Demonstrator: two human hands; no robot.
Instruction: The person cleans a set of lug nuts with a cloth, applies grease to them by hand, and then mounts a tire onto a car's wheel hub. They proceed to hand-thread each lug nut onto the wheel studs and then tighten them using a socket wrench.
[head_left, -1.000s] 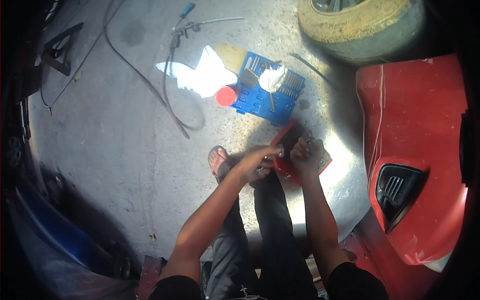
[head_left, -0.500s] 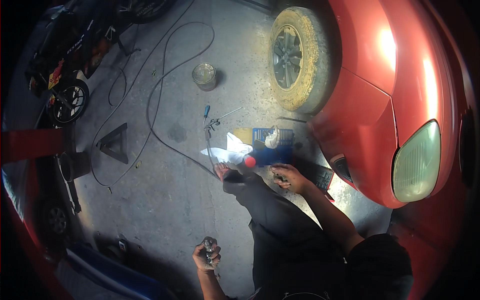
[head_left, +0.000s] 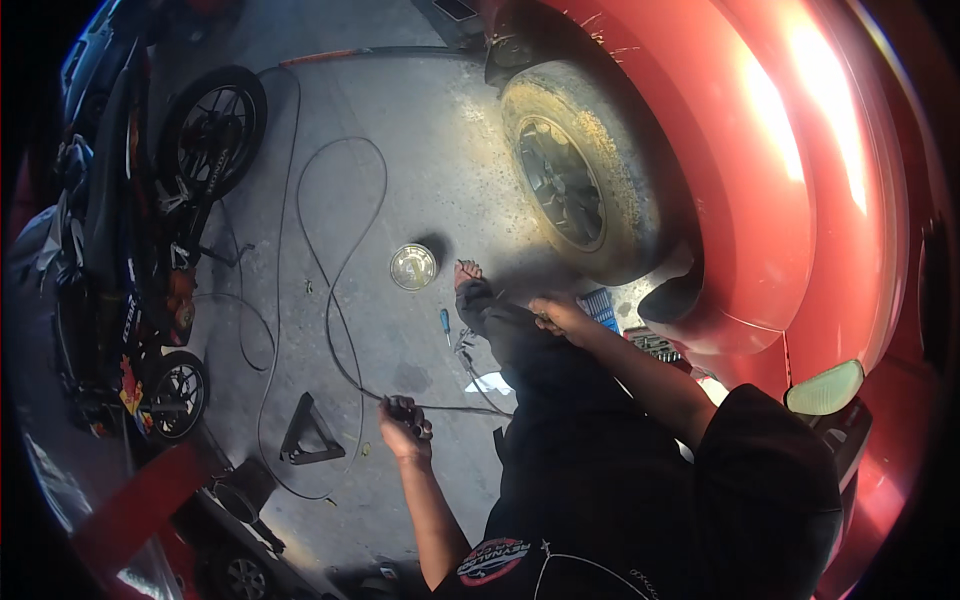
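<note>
My left hand [head_left: 405,430] is closed round several small, dark, shiny metal pieces, whose exact kind I cannot make out. It is over the concrete floor, near the black hose [head_left: 360,385]. My right hand [head_left: 562,316] is held in front of my dark trouser leg, fingers curled, close to the car wheel [head_left: 560,185] with its muddy tyre. Whether it grips something small is unclear. Past that hand, a blue tool case [head_left: 600,309] shows in part. On the floor by my leg lie a blue-handled screwdriver [head_left: 445,320] and a white cloth [head_left: 490,382], partly covered.
The red car [head_left: 740,210] fills the right side. A round tin [head_left: 413,267] stands ahead of my bare foot [head_left: 467,270]. The hose loops over the floor beside a black triangular stand [head_left: 308,432]. Motorcycles [head_left: 130,270] line the left, near a red beam [head_left: 140,505].
My view has shifted forward along the car and I have stepped toward the wheel. My left hand has come up and forward, still closed. The tool case is now mostly hidden.
</note>
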